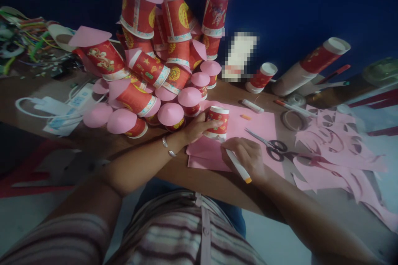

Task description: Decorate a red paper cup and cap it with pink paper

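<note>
Head view shows the red cup (220, 115) inside the left grip (196, 127).

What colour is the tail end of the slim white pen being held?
The white pen has an orange tail end, best seen in the head view.

A red cup (218, 116) is gripped by the left hand (198, 127) over pink sheets (207, 161), and a white marker (237, 165) with an orange end is held by the right hand (248, 155), close to the cup's lower rim. A silver bracelet (164, 142) is worn on the left wrist. Scissors (273, 147) are laid to the right of the right hand, with pink scraps (334, 138) strewn beyond them. Past the left arm, red cups topped with pink cones (171, 114) are piled up, some of them tilted.
</note>
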The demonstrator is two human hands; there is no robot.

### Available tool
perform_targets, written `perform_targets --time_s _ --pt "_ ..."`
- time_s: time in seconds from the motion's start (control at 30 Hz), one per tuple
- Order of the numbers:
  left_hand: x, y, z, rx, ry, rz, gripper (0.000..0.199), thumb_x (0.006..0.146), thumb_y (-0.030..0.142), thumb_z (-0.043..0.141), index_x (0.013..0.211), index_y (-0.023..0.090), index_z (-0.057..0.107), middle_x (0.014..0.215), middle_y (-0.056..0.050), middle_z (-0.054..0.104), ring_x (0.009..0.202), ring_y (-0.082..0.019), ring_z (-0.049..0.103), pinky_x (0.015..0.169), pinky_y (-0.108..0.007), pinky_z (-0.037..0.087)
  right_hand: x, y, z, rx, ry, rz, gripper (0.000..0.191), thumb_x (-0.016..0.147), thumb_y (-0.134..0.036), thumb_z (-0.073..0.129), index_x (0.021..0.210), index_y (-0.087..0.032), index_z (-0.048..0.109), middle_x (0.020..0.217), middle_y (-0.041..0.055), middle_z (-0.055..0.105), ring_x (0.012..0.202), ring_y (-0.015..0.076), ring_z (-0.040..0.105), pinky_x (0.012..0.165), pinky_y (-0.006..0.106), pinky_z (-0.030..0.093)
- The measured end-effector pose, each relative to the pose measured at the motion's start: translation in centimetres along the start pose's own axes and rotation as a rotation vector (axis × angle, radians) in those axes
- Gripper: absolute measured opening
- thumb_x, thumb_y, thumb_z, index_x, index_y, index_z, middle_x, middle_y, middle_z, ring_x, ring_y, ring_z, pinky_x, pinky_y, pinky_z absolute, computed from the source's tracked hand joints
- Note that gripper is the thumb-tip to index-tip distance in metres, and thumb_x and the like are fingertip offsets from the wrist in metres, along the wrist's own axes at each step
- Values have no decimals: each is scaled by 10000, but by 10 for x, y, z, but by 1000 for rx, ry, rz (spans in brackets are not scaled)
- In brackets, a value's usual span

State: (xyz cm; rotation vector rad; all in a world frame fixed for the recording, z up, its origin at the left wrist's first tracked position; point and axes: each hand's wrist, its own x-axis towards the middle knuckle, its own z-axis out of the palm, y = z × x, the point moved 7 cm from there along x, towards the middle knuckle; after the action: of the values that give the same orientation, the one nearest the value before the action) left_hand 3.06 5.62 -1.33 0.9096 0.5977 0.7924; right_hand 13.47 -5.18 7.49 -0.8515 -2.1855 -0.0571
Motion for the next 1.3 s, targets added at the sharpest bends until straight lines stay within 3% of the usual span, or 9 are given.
perform_targets --time_s 0.17,0.5,0.9,1.3 --pt "0 0 -1 -4 16 -11 472 742 343 844 1129 158 647 1019 -89 715 924 -214 686 834 -365 553 2 -3 1 34 -28 -3 130 905 -53 614 972 -159 578 727 14 673 599 134 631 527 261 453" --pt "0 1 0 6 6 -7 467 735 349 841 1107 144 649 1014 -97 703 899 -201 667 803 -344 546 1 -2 -4 26 39 -8 172 910 -65 618 1032 -182 583 769 22 705 662 142 674 576 255 518" --pt "0 0 -1 33 0 -9 476 751 342 833 1143 159 635 1067 -104 708 916 -209 677 818 -357 534 1 -1 -3 4 36 -14 177 902 -57 625 1031 -177 606 771 23 714 653 146 670 570 256 514" --pt "0 0 0 44 -12 -6 437 754 355 827 1096 149 648 992 -90 705 898 -199 665 803 -340 531 2 -2 -1 6 7 -22 179 901 -58 626 1029 -180 601 767 22 716 661 151 681 582 255 519"
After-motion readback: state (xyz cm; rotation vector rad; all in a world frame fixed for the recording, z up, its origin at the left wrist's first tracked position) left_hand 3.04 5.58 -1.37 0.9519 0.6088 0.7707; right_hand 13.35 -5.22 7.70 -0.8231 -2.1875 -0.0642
